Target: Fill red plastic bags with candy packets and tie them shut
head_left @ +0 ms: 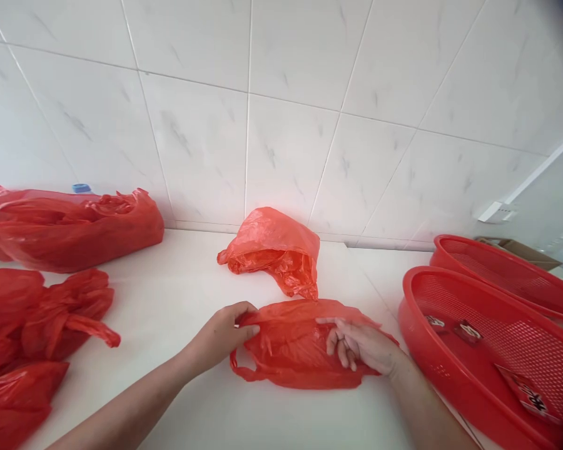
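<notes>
A bag (pixel 293 350) lies on a countertop (pixel 169 294), a person's left hand (pixel 228 334) at its left end, the right hand (pixel 363 344) over its right side. Behind it, a second bag (pixel 281 231) sits near the wall (pixel 192 137). At far left rests a bundle (pixel 89 234), with more bags (pixel 59 315) before it. At right, packets (pixel 470 332) lie inside the near basket (pixel 415 334), a far basket (pixel 440 253) and box (pixel 537 255) behind it.

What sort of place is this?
Probably a small packing area or workroom: white worktop against a tiled wall, several red plastic bags on it, and red perforated baskets, the nearer holding small packets.
</notes>
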Demonstrator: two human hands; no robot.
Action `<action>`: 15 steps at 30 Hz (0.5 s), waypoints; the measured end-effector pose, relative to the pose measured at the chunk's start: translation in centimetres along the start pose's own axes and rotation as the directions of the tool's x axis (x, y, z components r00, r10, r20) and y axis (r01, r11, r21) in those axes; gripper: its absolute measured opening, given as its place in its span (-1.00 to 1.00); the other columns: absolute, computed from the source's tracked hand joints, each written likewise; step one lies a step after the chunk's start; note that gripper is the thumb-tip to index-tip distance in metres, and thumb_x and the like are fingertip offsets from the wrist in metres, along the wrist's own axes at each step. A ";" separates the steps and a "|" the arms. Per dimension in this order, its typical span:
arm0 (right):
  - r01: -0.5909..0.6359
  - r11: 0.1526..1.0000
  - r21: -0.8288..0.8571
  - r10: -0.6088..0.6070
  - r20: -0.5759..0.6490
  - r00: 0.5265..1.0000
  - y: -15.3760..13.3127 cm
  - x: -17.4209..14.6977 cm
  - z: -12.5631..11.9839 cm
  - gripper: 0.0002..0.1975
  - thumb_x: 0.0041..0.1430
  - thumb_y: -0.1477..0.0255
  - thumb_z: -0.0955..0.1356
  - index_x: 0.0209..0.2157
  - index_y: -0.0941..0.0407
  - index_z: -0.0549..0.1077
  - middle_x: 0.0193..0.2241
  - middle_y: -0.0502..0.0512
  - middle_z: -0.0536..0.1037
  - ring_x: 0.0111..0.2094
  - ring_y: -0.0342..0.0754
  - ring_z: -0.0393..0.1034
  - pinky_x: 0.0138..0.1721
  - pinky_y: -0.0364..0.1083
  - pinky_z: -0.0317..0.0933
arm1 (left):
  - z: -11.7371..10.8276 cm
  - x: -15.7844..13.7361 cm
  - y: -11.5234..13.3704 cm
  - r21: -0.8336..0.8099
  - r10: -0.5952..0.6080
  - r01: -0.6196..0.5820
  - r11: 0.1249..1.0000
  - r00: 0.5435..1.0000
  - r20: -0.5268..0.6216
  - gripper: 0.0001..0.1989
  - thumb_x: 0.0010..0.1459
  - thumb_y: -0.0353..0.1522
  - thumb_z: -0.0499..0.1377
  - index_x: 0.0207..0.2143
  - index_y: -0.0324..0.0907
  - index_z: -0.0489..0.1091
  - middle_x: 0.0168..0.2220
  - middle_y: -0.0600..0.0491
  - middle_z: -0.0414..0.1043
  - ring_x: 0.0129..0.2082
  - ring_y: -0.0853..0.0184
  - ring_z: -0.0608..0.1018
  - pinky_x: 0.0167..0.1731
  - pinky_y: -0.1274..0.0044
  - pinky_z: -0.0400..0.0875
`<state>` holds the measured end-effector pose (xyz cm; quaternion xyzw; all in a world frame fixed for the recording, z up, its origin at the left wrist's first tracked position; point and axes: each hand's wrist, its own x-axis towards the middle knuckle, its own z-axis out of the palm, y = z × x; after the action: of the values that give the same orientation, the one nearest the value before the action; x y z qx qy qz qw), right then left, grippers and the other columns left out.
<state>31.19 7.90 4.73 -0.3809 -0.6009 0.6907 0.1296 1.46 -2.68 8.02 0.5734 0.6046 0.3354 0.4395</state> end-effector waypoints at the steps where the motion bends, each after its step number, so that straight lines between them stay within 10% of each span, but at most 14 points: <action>1: 0.014 0.999 -0.029 -0.012 0.067 0.998 -0.3 -0.5 0.2 -0.52 0.18 0.09 0.27 -0.01 0.14 0.37 -0.36 0.09 0.52 -0.55 -0.22 0.37 -0.59 -0.24 0.19 | 0.4 0.1 -0.2 -0.098 -0.018 0.018 0.995 1.000 0.008 -0.80 0.16 -0.20 0.08 -0.31 -0.13 0.38 -0.32 0.03 0.50 -0.36 0.24 0.53 -0.36 0.47 0.39; 5: 0.202 0.979 0.012 -0.197 0.299 0.934 -1.9 -2.6 1.4 -0.39 -0.02 0.12 0.43 0.05 0.09 0.35 -0.20 0.16 0.50 -0.33 -0.06 0.46 -0.39 -0.12 0.32 | 1.9 0.5 -1.0 -0.514 -0.080 0.092 0.853 0.996 0.046 -0.71 0.13 -0.12 0.16 -0.40 -0.17 0.30 -0.44 0.09 0.45 -0.51 0.39 0.44 -0.48 0.58 0.30; 9: 0.484 0.868 -0.111 -0.493 -0.296 0.818 -2.0 -2.3 1.6 -0.60 0.19 0.14 0.26 -0.01 0.04 0.38 -0.05 0.20 0.44 -0.10 0.03 0.40 -0.16 0.02 0.34 | 2.2 0.6 -1.5 -0.628 -0.097 0.141 0.765 0.990 0.104 -0.71 0.10 -0.14 0.21 -0.39 -0.18 0.30 -0.42 0.08 0.45 -0.50 0.42 0.45 -0.49 0.60 0.27; 12: 0.243 0.753 -0.612 -0.624 -0.547 0.558 -1.3 -1.0 1.3 -0.62 0.20 0.25 0.25 0.04 0.02 0.35 0.11 0.16 0.33 0.14 0.08 0.18 0.13 0.14 0.11 | 1.9 0.6 -1.7 -0.616 -0.123 0.190 0.765 0.981 0.151 -0.69 0.09 -0.12 0.22 -0.40 -0.18 0.30 -0.44 0.08 0.45 -0.52 0.41 0.45 -0.53 0.61 0.24; 15: -0.034 0.589 -0.808 -0.651 -0.498 0.573 -0.1 0.3 0.9 -0.47 0.19 0.27 0.23 0.20 0.05 0.18 0.24 0.18 0.14 0.23 0.17 -0.01 0.16 0.23 0.00 | 1.7 0.6 -1.9 -0.627 -0.127 0.207 0.751 0.977 0.170 -0.69 0.09 -0.13 0.22 -0.43 -0.19 0.31 -0.49 0.09 0.43 -0.56 0.43 0.41 -0.54 0.62 0.22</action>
<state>30.38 7.45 4.75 -0.5241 -0.7757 0.1131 0.3330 2.30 -2.47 5.50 0.3511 0.4755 0.4468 0.6715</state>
